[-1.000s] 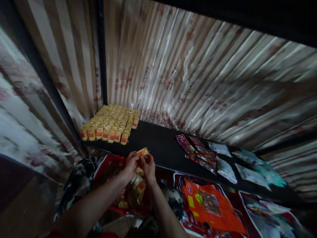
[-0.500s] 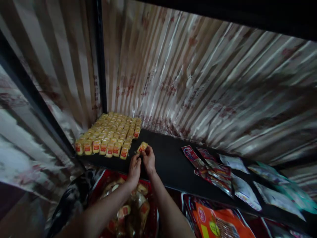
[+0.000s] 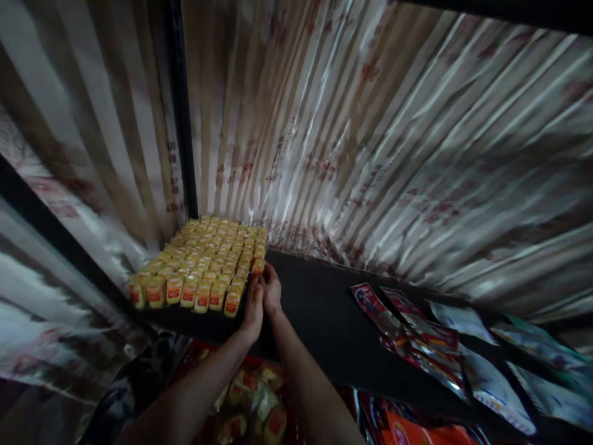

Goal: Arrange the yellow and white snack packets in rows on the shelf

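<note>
A small yellow wrapped cake (image 3: pixel 258 267) with an orange-red label is held between my fingertips at the right edge of a block of similar cakes. My right hand (image 3: pixel 272 288) closes round its right side. My left hand (image 3: pixel 253 304) is pressed up against it from below, its fingertips partly hidden. Just to the left, the rows of wrapped cakes (image 3: pixel 204 262) stand closely packed on the black shelf (image 3: pixel 315 296), labels facing me along the front. Below my forearms, a red container holds more wrapped cakes (image 3: pixel 252 395).
Flat red snack packets (image 3: pixel 412 334) and silvery white pouches (image 3: pixel 495 383) lie on the right part of the shelf. Orange packages (image 3: pixel 426 432) sit below its front edge. A dark post (image 3: pixel 183 111) and striped plastic sheeting (image 3: pixel 324 136) bound the back and left.
Both hands have moved forward and slightly left with the cake, from over the bare shelf to the right edge of the rows. The view has shifted slightly.
</note>
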{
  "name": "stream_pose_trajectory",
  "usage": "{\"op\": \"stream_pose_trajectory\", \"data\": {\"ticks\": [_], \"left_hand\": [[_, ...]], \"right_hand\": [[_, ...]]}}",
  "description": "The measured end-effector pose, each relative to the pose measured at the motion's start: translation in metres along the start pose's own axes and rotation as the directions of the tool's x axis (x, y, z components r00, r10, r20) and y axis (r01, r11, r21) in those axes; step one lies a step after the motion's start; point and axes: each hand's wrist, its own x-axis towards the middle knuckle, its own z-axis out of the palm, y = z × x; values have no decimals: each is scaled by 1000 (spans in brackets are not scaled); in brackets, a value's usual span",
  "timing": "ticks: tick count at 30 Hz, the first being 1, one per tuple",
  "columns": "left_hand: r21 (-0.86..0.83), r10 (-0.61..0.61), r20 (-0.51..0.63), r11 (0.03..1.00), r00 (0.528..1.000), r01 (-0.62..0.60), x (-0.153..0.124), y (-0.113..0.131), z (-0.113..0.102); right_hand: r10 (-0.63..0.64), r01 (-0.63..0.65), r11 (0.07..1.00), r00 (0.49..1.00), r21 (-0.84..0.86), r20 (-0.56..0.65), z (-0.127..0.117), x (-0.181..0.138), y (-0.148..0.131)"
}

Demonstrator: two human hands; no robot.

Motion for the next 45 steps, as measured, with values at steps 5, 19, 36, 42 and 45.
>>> {"op": "stream_pose_trajectory", "data": {"ticks": [5, 19, 36, 42, 45], "left_hand": [[9, 5, -16, 1000, 1000, -5, 9, -6, -1], [38, 55, -67, 998, 996, -53, 17, -7, 2], [94, 103, -49, 991, 994, -98, -15, 3, -2], [288, 249, -33, 930, 968, -229, -79, -6, -14], [347, 341, 50, 876, 939, -336, -114, -18, -26]], "right_hand": [[37, -37, 999, 998, 3, -42, 6, 2, 4], [50, -47, 997, 998, 66, -42, 11, 1, 4], [76, -73, 994, 996, 76, -42, -4, -32, 4], [58, -36, 988, 988, 149, -141, -23, -106, -2], [49, -25, 986, 988, 164, -144, -36, -150, -8]]}}
